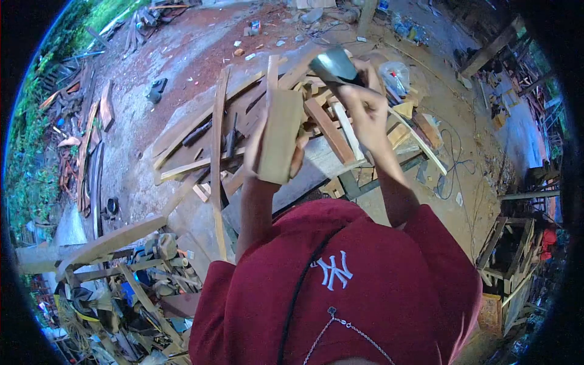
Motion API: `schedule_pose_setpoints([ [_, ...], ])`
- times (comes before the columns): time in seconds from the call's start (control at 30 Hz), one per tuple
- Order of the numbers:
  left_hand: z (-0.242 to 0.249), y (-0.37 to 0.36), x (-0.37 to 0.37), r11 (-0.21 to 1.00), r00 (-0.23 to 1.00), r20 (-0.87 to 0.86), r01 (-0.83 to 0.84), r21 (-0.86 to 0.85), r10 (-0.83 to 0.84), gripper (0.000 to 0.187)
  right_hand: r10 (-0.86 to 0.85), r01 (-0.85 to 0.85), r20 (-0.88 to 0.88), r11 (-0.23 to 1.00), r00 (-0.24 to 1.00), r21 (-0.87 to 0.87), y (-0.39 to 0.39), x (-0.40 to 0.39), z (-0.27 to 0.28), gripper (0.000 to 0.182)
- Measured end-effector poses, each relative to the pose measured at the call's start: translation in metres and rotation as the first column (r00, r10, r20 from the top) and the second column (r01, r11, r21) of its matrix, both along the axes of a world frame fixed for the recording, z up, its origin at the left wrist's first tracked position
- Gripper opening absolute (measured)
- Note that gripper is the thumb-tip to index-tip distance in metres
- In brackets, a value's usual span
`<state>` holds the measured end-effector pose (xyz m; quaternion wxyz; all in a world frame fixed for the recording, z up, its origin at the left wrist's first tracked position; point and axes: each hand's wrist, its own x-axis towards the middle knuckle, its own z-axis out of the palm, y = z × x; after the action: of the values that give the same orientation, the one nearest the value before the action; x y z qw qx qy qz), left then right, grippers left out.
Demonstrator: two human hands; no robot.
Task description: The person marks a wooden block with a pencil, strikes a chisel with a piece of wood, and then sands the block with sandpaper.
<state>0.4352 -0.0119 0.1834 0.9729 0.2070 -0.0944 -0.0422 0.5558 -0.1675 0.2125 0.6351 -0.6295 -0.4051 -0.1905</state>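
Observation:
My left hand (pixel 255 159) grips a flat, pale wooden block (pixel 281 135) that stands upright in front of me. Fingers wrap round its right edge, and part of the hand is hidden behind the wood. Up and to the right, my right hand (pixel 367 112) is closed on a broad, shiny metal tool (pixel 334 64) with a dark part near the fingers. Motion blurs this tool, so its exact kind does not show. The tool and the block are apart. Below both hands lies a pile of wooden strips, including a reddish-brown piece (pixel 329 131) and a white strip (pixel 348 129).
A long thin board (pixel 218 158) lies left of the pile. Behind the pile is a clear plastic bag (pixel 395 78). Tangled scrap (pixel 140 304) fills the lower left, and a wooden frame (pixel 508 249) stands at the right. A dark cable (pixel 453 164) loops over the dirt ground.

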Motion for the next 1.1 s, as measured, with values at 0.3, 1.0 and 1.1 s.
schedule_pose_setpoints([
  [0.3,0.001,0.000,0.003,0.982,0.979,-0.118,-0.175,-0.074,0.165,0.064,0.126,-0.104,-0.320,0.991,0.939,0.083,-0.011,-0.020,-0.014,0.020],
  [1.0,0.040,0.003,-0.027,-0.152,0.546,0.778,-0.779,0.608,0.312,0.060,0.367,-0.344,-0.233,0.929,0.900,0.135,-0.017,-0.049,-0.010,0.036],
  [1.1,0.050,-0.003,-0.027,-0.386,0.505,0.832,-0.738,0.554,0.229,0.066,0.363,-0.331,-0.251,0.929,0.897,0.164,-0.009,-0.059,-0.016,0.040],
])
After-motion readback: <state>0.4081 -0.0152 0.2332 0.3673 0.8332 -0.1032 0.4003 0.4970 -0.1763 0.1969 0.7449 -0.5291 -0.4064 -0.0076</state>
